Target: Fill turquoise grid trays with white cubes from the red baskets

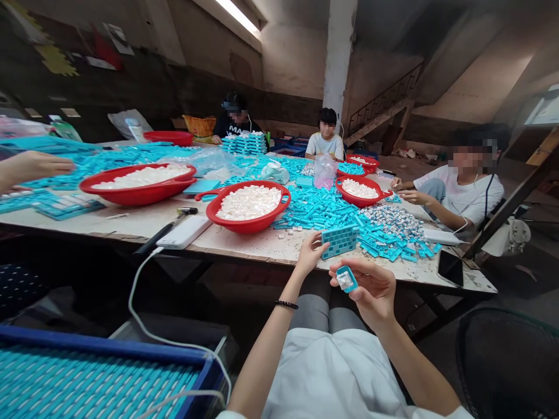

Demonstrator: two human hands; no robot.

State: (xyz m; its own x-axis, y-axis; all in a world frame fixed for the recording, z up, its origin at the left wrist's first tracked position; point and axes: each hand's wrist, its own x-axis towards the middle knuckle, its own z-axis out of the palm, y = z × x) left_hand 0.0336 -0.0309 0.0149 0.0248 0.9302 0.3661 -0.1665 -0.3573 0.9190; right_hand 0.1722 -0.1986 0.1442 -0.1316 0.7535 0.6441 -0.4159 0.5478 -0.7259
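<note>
White shirt cloth [332, 372] and the wearer's two forearms lay nearest the camera, with a blue crate [109, 344] of turquoise strips at the lower left. Beyond them, at the front edge of the table [262, 247], both hands were occupied. The left hand [309, 257], fingers narrowed, gripped a turquoise panel [339, 242] by its near left end; the panel stood on edge, its brick-like pattern turned toward the wearer. Whether its lower edge touched the tabletop could not be told. The right hand [374, 288] pinched a small blue holder [347, 279] bearing white blocks between thumb and fingers, nearer the body and apart from the panel.

Sound handling, as judged from these grips, called for a light pinch on the holder's rim, leaving the white blocks untouched so that none would be pushed out of line. The panel, being broad and held at one end only, seemed liable to swing; a firm thumb, with the tabletop as a rest, would have steadied it. Loose turquoise pieces [323, 203] and a heap of small white-and-blue parts [395, 224] lay just behind, so both wrists were best held short of them to avoid scattering.
</note>
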